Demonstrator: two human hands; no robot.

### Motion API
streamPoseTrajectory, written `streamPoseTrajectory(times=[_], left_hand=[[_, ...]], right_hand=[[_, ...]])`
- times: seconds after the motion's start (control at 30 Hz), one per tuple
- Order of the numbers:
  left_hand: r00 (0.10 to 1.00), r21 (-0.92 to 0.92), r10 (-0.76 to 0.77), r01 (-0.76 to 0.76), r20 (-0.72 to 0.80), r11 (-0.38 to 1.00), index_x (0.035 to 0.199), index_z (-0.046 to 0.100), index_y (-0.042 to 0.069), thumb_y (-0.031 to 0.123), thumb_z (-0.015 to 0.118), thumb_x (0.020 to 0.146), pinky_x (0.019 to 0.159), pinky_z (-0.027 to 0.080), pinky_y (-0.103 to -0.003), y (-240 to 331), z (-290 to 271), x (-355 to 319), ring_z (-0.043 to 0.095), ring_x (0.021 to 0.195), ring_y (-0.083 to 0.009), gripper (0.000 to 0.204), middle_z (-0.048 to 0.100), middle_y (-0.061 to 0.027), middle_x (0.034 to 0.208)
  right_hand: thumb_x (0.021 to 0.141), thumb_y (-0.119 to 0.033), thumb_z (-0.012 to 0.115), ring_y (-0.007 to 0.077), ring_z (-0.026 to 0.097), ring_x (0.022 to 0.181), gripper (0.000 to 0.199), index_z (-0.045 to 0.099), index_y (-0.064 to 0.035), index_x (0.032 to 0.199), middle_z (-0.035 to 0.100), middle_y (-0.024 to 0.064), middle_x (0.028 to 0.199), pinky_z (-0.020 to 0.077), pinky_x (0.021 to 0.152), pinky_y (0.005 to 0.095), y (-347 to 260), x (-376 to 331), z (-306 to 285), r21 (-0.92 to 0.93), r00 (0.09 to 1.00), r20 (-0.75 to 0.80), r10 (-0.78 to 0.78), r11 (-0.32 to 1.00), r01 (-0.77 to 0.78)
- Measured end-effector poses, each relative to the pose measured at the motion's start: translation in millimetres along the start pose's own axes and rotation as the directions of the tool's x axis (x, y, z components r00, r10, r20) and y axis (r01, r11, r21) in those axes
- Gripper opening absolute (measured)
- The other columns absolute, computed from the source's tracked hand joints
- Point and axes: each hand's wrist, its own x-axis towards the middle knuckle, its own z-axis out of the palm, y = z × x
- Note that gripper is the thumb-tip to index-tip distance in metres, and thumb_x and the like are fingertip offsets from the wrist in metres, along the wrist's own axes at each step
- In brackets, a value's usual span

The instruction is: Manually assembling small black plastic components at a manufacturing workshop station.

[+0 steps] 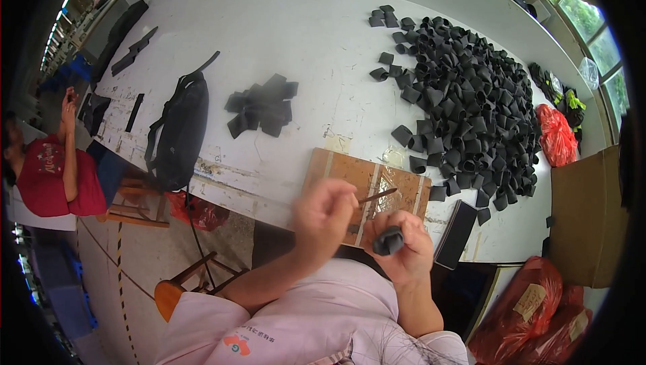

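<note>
Over the near edge of the table, my left hand point(326, 213), a little smeared by motion, pinches a thin brown stick point(378, 195) that points to the right. My right hand point(407, 247) is closed around a rolled black fabric piece point(388, 241), its open end facing me. Under both hands lies a brown wooden board point(343, 170) with clear tape across it. Beyond the board, to the right, spreads a large heap of short black fabric loops point(464, 96). Flat black pieces point(264, 106) lie overlapped farther left.
A black bag point(180, 129) lies at the table's left edge. Beside the board rests a dark phone-like slab point(457, 234). Red plastic bags point(518, 311) and a cardboard box point(589, 210) stand at right. A person in red point(60, 176) sits at left, near a wooden stool point(175, 291).
</note>
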Motion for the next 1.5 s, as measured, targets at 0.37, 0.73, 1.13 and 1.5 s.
streamPoseTrajectory(times=[0.37, 0.73, 1.13, 1.5], left_hand=[[0.852, -0.314, -0.372, 0.490, 0.368, 0.813, 0.100, 0.053, -0.001, 0.010, 0.057, 0.083, 0.042, 0.033, -0.015, 50, 3, 11, 0.046, 0.051, -0.0008, 0.020, 0.059, -0.0042, 0.076], [0.766, -0.462, -0.480, 0.642, 0.428, 0.612, 0.076, 0.052, 0.000, -0.001, 0.052, 0.080, 0.035, 0.027, -0.016, 50, -2, 19, 0.036, 0.042, 0.0006, 0.005, 0.060, -0.0087, 0.084], [0.567, -0.584, -0.208, 0.812, 0.797, -0.025, 0.096, 0.047, 0.003, 0.007, 0.047, 0.087, 0.032, 0.021, -0.016, 39, -7, 42, 0.027, 0.033, -0.0009, 0.010, 0.054, -0.0039, 0.071], [0.715, -0.615, -0.366, 0.699, 0.596, 0.364, 0.101, 0.050, 0.001, 0.001, 0.047, 0.084, 0.034, 0.021, -0.016, 18, -6, 26, 0.026, 0.037, -0.0015, 0.017, 0.059, -0.0091, 0.085]], right_hand=[[0.085, -0.023, 0.056, 0.0053, 0.038, 0.058, 0.020, 0.056, -0.0033, 0.082, 0.050, -0.0001, 0.076, 0.0311, 0.050, 0.0189, -19, 13, 16, -0.254, 0.991, -0.035, -0.132, 0.960, 0.119], [0.087, -0.019, 0.054, 0.0036, 0.035, 0.054, 0.021, 0.051, -0.0026, 0.073, 0.044, -0.0030, 0.064, 0.0271, 0.047, 0.0174, -26, 16, 26, -0.590, 0.959, 0.074, -0.274, 0.763, 0.264], [0.082, -0.023, 0.060, 0.0040, 0.037, 0.053, 0.023, 0.058, -0.0006, 0.081, 0.051, 0.0006, 0.070, 0.0272, 0.044, 0.0169, -38, 37, 18, -0.468, 0.995, 0.065, -0.077, 0.878, 0.099], [0.084, -0.025, 0.056, 0.0023, 0.037, 0.054, 0.023, 0.055, -0.0034, 0.076, 0.048, -0.0035, 0.067, 0.0286, 0.046, 0.0168, -28, 52, -17, -0.520, 0.988, 0.143, 0.060, 0.854, 0.023]])
